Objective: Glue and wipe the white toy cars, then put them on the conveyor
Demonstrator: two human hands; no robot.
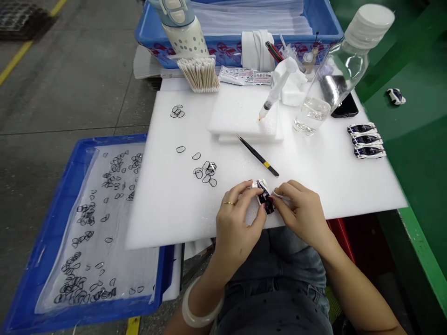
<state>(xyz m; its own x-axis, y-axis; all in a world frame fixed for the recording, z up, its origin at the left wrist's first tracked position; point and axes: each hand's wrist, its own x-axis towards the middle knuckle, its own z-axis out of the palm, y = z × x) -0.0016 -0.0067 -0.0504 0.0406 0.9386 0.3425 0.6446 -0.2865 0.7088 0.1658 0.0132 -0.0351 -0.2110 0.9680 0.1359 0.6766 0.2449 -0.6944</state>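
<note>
Over the front edge of a white foam board (pixel 167 218), two hands hold a small toy car (pixel 266 197) up near the person's lap. The car lies tilted, with its long side running from a white end, up and away to the left, down to a dark end, near and to the right. The left hand (pixel 237 223) closes around the car from the left, and its fingers (pixel 244 193) cover much of the top. The right hand (pixel 300 214) comes in from the other side, with its fingers bent in and almost shut. They pinch a thin white thing (pixel 281 196) right by the car, but the tip is hidden, so it is hard to see what it is or if it touches the car. The fingers hide most of the car, and its small parts are hard to make out.

Just past the hands, thin black tweezers (pixel 259 157) lie on the board. Small clear loops with black edges (pixel 206 173) sit in a loose pile near them. More loops lie in a blue tray (pixel 52 223) on the left. A syringe (pixel 274 93) rests on a foam block (pixel 240 111). Three more toy cars (pixel 366 141) sit in a row at the right.
</note>
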